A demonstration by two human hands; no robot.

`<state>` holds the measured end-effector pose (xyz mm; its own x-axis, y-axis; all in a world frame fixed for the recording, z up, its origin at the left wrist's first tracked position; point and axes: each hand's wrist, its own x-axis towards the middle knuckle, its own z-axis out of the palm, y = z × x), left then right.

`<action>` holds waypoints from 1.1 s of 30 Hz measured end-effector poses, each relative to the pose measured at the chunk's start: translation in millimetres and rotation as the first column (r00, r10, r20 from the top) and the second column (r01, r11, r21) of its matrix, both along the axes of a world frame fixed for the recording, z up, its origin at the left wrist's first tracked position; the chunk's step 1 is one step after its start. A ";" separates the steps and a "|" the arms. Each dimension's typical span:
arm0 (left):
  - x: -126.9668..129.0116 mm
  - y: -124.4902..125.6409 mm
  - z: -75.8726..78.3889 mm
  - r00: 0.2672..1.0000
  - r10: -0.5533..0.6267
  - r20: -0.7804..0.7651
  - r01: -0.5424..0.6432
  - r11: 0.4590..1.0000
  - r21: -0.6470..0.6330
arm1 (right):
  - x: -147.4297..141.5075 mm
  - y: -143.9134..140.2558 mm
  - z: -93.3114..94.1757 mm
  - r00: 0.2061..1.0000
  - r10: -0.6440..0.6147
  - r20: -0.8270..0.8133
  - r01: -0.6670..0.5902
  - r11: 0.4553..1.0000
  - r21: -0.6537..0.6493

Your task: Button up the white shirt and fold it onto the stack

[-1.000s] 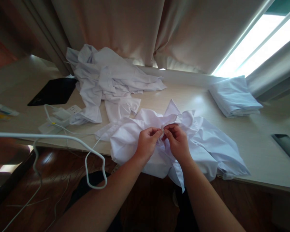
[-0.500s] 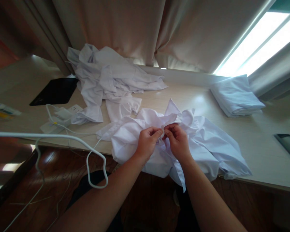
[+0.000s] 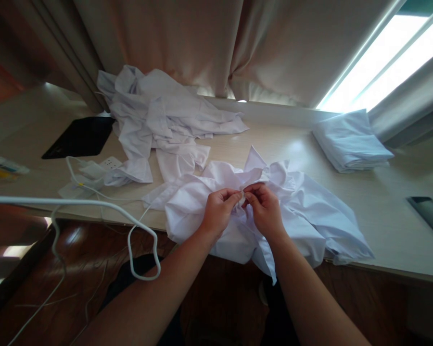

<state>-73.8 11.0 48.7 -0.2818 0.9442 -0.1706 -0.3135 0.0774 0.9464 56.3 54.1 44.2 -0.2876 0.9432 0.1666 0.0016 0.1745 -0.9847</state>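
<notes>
In the head view, the left hand [image 3: 218, 211] and right hand [image 3: 265, 209] meet fingertip to fingertip, both pinching a fold of the crumpled white shirt [image 3: 306, 218] lying at the near edge of the table [image 3: 389, 226], just beside a heaped pile of white garments [image 3: 159, 115].

Two hands [image 3: 220, 211] [image 3: 265, 209], three heaps of white cloth [image 3: 292, 211] [image 3: 159, 115] [image 3: 350, 142], one phone [image 3: 431, 211].

Thin white cloth shirt [image 3: 310, 216] — creased, matt — lies on a pale, smooth, faintly glossy wood-look table [image 3: 382, 221].
</notes>
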 end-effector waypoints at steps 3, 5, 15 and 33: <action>-0.4 0.1 0.9 1.000 -0.016 -0.019 0.017 1.000 0.017 | 0.5 0.2 0.1 1.000 0.002 -0.009 -0.002 1.000 -0.004; -0.6 0.1 1.5 0.999 -0.017 -0.031 0.018 1.000 0.021 | 0.8 0.4 -0.2 1.000 0.001 -0.013 -0.001 1.000 -0.002; -0.5 0.4 -0.6 1.000 -0.023 -0.007 0.024 0.999 0.024 | 0.3 0.1 1.6 1.000 0.002 -0.012 -0.002 1.000 -0.003; 0.2 0.7 -2.2 1.000 -0.024 -0.007 0.024 0.999 0.021 | 0.3 -0.5 1.2 1.000 0.016 -0.026 -0.016 1.000 0.001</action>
<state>-73.6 11.7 46.6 -0.2603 0.9540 -0.1489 -0.3050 0.0651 0.9501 56.6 53.6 45.4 -0.2980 0.9383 0.1754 -0.0267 0.1754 -0.9841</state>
